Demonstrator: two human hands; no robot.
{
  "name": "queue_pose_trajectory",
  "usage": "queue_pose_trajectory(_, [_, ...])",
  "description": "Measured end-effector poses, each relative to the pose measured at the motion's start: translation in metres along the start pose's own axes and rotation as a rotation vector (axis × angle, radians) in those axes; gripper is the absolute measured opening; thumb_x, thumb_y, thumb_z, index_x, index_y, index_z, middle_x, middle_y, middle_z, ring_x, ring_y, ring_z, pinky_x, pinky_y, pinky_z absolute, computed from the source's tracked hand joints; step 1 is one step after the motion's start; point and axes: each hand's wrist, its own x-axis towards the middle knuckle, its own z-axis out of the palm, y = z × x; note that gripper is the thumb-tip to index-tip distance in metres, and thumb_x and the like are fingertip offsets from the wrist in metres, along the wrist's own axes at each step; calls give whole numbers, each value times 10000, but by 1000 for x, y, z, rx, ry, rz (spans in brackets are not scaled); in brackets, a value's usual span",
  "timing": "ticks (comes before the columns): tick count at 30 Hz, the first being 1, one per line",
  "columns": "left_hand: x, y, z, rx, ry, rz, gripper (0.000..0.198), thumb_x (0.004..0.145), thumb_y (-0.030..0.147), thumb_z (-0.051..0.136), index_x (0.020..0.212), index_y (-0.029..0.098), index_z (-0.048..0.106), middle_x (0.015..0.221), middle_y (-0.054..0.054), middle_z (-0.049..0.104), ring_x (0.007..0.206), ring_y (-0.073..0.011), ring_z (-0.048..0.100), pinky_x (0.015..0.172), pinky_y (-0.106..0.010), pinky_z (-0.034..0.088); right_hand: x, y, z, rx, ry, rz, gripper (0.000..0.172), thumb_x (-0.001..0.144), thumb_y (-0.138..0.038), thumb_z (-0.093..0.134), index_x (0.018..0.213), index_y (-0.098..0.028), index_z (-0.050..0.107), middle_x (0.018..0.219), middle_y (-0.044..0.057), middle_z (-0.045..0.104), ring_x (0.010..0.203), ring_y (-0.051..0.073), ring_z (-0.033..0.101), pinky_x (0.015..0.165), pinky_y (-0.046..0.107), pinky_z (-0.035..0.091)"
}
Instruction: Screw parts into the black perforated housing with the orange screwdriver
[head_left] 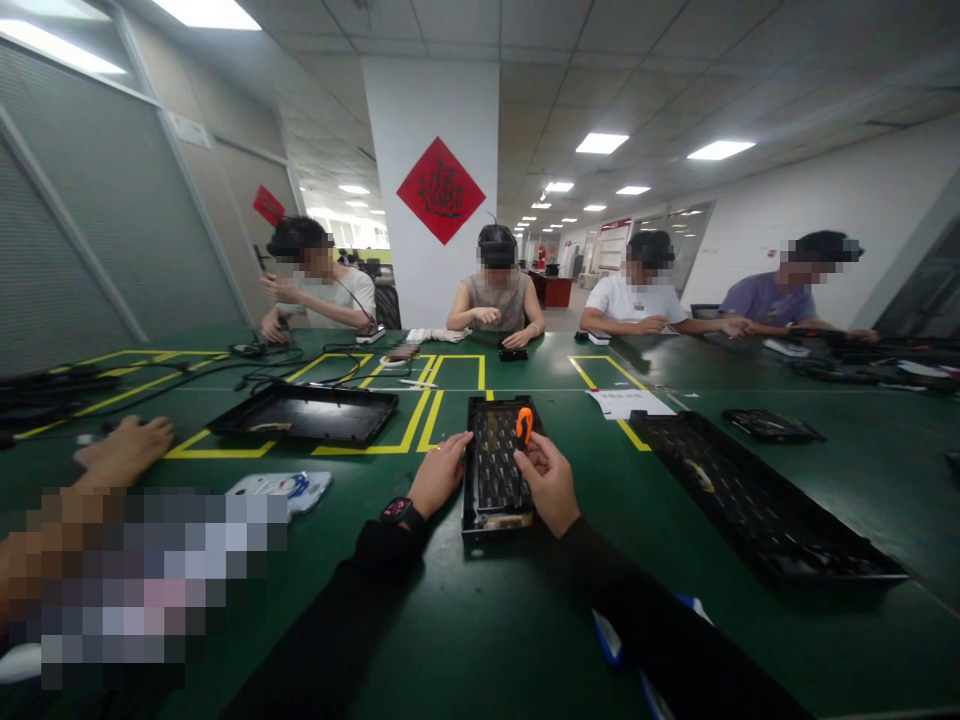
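A black rectangular tray (491, 455) with rows of small metallic-looking pieces lies on the green table in front of me. My left hand (441, 474) rests against its left edge, fingers close together, steadying the tray. My right hand (551, 483) is closed on a screwdriver (524, 428) with an orange and black handle, held upright over the tray's right side. The screwdriver's tip is too small to make out against the tray.
A black tray (307, 412) lies at the left, and a long black tray (772, 500) and a smaller black part (771, 424) at the right. A paper sheet (634, 404) lies between. Several people sit across the table; another person's arm (112, 465) reaches in at left.
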Motion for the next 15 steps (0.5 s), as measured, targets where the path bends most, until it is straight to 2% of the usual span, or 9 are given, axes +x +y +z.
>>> queue_pose_trajectory(2, [0, 0, 0, -4, 1, -1, 555, 736, 70, 411, 1270, 209, 348, 1273, -73, 428, 1130, -168, 439, 953, -357, 371, 0, 1, 1, 58, -9, 35, 369, 757, -299, 529, 1102, -168, 517, 868, 49, 595, 646, 123, 539, 543, 235, 452])
queue_pose_trajectory(7, [0, -1, 2, -18, -1, -1, 558, 738, 70, 407, 1274, 210, 344, 1279, -73, 420, 1135, -170, 435, 957, -355, 366, 0, 2, 1, 122, -20, 61, 353, 769, -300, 513, 1101, -177, 501, 945, 69, 612, 758, 158, 584, 558, 236, 456])
queue_pose_trajectory(12, [-1, 0, 0, -31, 9, 3, 559, 739, 76, 414, 1276, 215, 343, 1284, -62, 419, 1138, -166, 429, 954, -347, 367, 0, 3, 2, 78, 7, 56, 346, 734, -305, 565, 1054, -185, 511, 886, 42, 602, 651, 115, 544, 556, 225, 443])
queue_pose_trajectory(15, [-1, -1, -2, -41, 12, -6, 561, 732, 69, 424, 1268, 223, 362, 1277, -51, 435, 1120, -161, 443, 944, -341, 373, 0, 3, 1, 21, 10, 26, 300, 714, -309, 591, 982, -182, 541, 809, 13, 555, 564, 86, 480, 495, 200, 408])
